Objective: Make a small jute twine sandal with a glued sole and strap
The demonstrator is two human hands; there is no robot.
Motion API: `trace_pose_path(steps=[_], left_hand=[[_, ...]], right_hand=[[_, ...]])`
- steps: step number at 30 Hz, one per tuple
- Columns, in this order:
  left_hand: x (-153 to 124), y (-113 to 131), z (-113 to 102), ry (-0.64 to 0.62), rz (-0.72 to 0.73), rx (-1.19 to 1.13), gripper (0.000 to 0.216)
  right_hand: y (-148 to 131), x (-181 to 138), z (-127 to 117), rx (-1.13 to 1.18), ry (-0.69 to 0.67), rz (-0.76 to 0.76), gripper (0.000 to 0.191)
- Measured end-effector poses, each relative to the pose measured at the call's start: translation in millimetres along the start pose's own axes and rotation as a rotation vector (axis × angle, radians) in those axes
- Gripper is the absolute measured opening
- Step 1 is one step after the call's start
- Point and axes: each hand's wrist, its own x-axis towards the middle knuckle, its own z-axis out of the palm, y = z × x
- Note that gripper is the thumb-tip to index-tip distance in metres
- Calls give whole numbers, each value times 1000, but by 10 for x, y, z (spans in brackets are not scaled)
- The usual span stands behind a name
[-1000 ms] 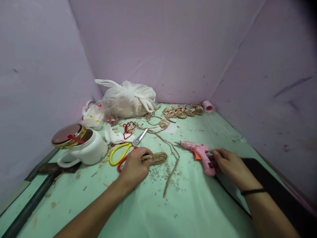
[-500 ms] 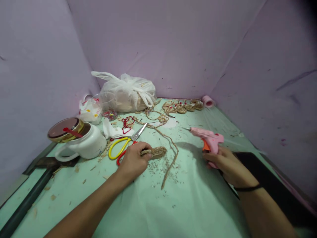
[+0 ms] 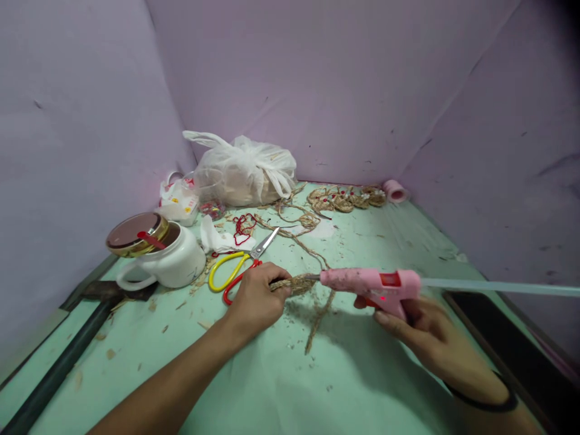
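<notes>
My left hand point(image 3: 256, 300) rests on the green table point(image 3: 281, 386) with its fingers closed on a small coil of jute rope point(image 3: 296, 283). My right hand point(image 3: 423, 332) grips a pink glue gun point(image 3: 371, 286) by its handle and holds it level above the table. The gun's metal tip touches the right end of the rope coil. A clear glue stick point(image 3: 498, 287) juts from the back of the gun to the right. A loose strand of jute rope point(image 3: 319, 314) trails from the coil across the table.
Yellow and red scissors point(image 3: 235, 272) lie just beyond my left hand. A white mug point(image 3: 174, 266) with a gold lid point(image 3: 136, 232) stands at the left. Farther back are a white plastic bag point(image 3: 244, 172), finished jute ornaments point(image 3: 347, 198) and a pink spool point(image 3: 395, 190). A hammer point(image 3: 67, 356) lies front left.
My right hand lifted the glue gun off the table, swung it level and brought its tip to the rope coil. My left hand stayed on the coil.
</notes>
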Motion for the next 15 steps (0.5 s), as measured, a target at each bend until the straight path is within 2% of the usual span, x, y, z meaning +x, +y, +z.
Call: trace_pose_path(steps=[4, 15], left_hand=[[6, -20, 5, 7, 30, -11, 12], [-6, -34, 21, 18, 59, 11, 10]], right_hand=[[20, 17, 59, -54, -11, -73, 19], [39, 15, 118, -119, -17, -112, 15]])
